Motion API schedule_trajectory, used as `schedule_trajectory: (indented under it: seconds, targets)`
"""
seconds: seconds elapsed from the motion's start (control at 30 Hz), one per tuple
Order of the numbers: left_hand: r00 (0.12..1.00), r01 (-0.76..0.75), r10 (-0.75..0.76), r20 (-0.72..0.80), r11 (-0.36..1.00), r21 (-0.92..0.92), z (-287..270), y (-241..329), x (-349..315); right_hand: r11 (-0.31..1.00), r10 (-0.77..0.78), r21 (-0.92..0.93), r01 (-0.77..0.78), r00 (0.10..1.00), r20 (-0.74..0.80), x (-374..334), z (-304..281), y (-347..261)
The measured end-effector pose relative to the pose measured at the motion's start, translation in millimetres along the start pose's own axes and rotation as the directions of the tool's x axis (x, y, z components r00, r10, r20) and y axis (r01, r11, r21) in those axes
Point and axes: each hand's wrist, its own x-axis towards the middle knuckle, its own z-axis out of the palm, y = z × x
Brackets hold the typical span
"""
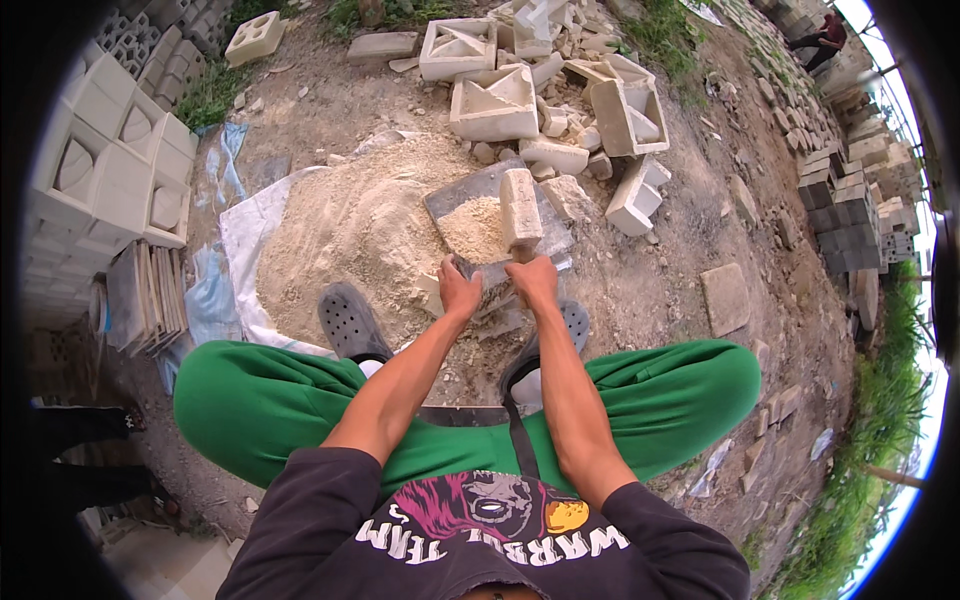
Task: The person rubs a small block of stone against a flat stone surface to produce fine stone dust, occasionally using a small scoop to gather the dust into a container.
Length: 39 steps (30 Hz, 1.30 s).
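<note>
My right hand [533, 281] is closed around the lower end of a dusty, block-shaped mallet [519, 205], its thick pale head pointing away from me. Just left of it, my left hand [460, 289] has its fingers curled at the near edge of a dark flat slab [452, 197]; whatever they grip is hidden. A small heap of pale crushed stone [474, 229] lies on the slab, left of the mallet. Beside my left hand a pale chunk [431, 294] shows partly.
A big mound of pale grit [340, 225] covers a white sheet [247, 225] at left. Broken hollow blocks [497, 103] and rubble lie beyond the slab. Pale blocks [105, 150] are stacked far left, grey ones [845, 225] at right. Another person [826, 40] is at far right.
</note>
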Motion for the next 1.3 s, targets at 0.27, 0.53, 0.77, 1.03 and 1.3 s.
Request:
schedule_trajectory:
  seconds: [0.27,0.53,0.77,1.03,1.3]
  targets:
    - [1.000,0.017,-0.016,0.014,1.000,-0.024,9.8,13.2,-4.2,0.993,-0.108,0.045,0.112,0.991,-0.079,16.6,14.5,15.5]
    - [0.996,0.072,-0.069,0.052,0.996,-0.058,4.9,11.7,-0.8,0.999,-0.011,-0.040,0.010,0.999,-0.038,13.3,6.3,-7.7]
    - [0.972,0.223,-0.212,0.096,0.968,-0.112,18.4,5.7,6.9,0.985,-0.174,-0.016,0.174,0.980,-0.099,3.7,27.6,2.2]
    - [0.944,0.279,-0.247,0.220,0.952,-0.126,20.2,-8.5,13.7,0.993,-0.089,-0.084,0.089,0.996,0.006,-11.4,9.3,-31.1]
    - [0.938,0.333,-0.305,0.163,0.924,-0.189,7.1,16.1,17.2,0.963,-0.128,-0.230,0.142,0.989,0.074,11.1,40.8,15.2]
